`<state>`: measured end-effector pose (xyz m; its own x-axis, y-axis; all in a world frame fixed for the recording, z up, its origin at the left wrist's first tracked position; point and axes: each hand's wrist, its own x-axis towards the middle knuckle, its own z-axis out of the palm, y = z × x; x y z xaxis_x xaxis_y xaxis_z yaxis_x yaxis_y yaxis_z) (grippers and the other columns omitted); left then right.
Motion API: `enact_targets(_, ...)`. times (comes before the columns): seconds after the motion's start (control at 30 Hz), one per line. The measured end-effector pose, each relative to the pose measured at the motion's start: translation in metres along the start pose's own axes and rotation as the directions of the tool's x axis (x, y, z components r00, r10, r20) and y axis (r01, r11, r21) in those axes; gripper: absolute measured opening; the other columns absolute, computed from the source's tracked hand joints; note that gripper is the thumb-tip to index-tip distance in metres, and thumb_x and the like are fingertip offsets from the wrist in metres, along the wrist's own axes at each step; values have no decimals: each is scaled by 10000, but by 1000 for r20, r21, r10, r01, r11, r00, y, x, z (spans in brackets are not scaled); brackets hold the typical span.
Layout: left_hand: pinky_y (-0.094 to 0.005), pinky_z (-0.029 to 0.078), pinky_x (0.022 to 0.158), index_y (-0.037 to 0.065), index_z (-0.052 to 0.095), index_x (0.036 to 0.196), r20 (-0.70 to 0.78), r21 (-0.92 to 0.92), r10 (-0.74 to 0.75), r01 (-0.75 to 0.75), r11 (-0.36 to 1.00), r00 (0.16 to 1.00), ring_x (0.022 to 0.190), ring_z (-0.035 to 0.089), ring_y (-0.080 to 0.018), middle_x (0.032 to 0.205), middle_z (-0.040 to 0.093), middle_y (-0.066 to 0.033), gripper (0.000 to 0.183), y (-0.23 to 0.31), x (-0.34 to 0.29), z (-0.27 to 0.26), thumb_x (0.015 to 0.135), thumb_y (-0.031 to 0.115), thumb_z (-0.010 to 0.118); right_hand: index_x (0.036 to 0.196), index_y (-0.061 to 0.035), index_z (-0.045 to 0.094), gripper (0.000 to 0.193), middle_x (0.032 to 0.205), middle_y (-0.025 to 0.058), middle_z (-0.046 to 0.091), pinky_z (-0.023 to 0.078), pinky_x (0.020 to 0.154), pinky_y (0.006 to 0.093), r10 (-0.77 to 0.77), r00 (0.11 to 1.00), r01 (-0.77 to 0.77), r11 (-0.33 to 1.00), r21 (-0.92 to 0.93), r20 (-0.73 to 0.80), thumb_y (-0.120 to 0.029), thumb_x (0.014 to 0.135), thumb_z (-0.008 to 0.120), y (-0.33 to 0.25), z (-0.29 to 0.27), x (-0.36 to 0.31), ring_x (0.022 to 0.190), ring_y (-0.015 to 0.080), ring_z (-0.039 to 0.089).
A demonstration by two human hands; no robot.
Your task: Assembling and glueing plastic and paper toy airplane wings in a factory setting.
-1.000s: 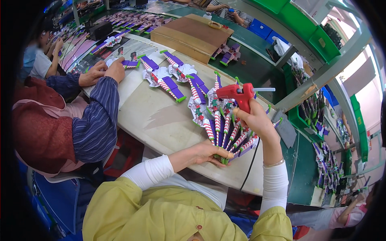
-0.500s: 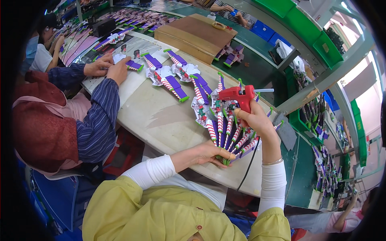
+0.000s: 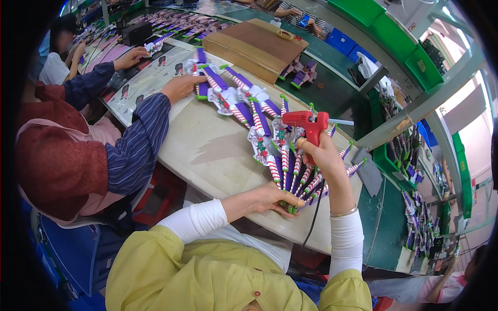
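"What's changed?"

"The co-worker's right hand has brought a blurred purple piece beside the others, seemingly leaving our fan undisturbed."

"And ours?"

"As before: left hand pinching the striped pieces on the counter; right hand, fingers wrapped around the red glue gun over them."

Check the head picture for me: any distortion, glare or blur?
Head view: black corners, green bins bowed toward the rim, bright glare upper right; head view again: red glue gun fairly crisp, purple piece at co-worker's hand slightly smeared.
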<state>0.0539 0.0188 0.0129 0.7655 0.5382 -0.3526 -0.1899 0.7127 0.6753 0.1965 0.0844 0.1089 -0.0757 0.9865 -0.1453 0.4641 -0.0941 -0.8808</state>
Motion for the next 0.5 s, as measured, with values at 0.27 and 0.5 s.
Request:
enact_targets(0.27, -356, 607, 691, 31, 621, 1089, -7, 6, 10, -10, 1000, 1000, 848, 707, -253, 939, 693, -91, 330, -5, 4, -3, 790, 65, 756, 1120, 41, 555, 317, 914, 47, 641, 441, 518, 235, -84, 982, 54, 983, 173, 169, -126, 877, 671, -14, -13, -32, 575, 88, 562)
enact_targets(0.5, -345, 607, 673, 29, 616, 1083, 10, -3, 10, -10, 1000, 1000, 827, 706, -242, 938, 688, -89, 328, -2, 1, -2, 785, 48, 752, 982, 24, 573, 303, 745, 29, 564, 423, 521, 263, 15, 941, 35, 989, -143, 337, -208, 857, 722, -26, -22, -51, 590, 96, 530)
